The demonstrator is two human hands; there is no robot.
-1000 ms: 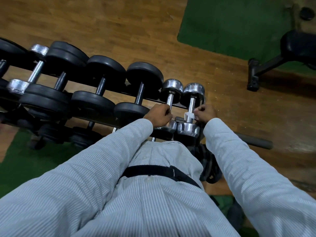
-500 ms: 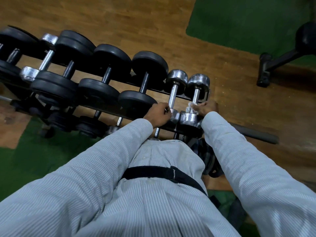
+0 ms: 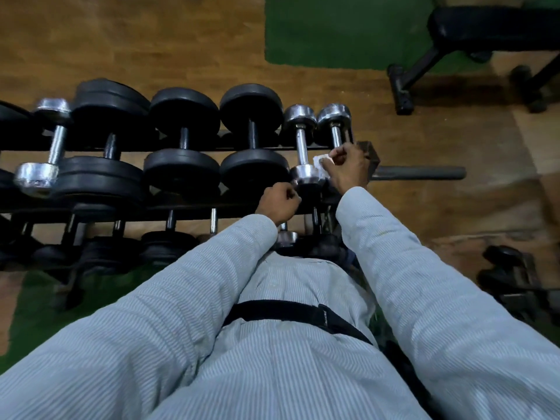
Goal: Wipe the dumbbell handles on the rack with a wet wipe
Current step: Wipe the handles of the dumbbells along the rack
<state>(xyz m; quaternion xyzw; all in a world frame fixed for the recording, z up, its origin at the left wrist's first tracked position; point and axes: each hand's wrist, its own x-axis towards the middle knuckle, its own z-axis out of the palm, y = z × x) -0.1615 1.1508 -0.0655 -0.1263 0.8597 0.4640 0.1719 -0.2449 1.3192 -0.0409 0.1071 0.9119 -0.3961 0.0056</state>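
Right hand pinches wet wipe beside chrome dumbbell handle; left hand nearer.

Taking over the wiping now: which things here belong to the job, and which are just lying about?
Job:
wipe, gripped by the right hand
chrome dumbbells on the rack
black dumbbells on the rack
left hand, curled by the rack's front rail

Lying about:
bench
bar on the floor
green mat

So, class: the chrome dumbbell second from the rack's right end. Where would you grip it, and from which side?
Grip the chrome dumbbell by its thin bare handle, coming from above. The handle lies exposed between two wider heads, and neighbouring dumbbells crowd both sides.
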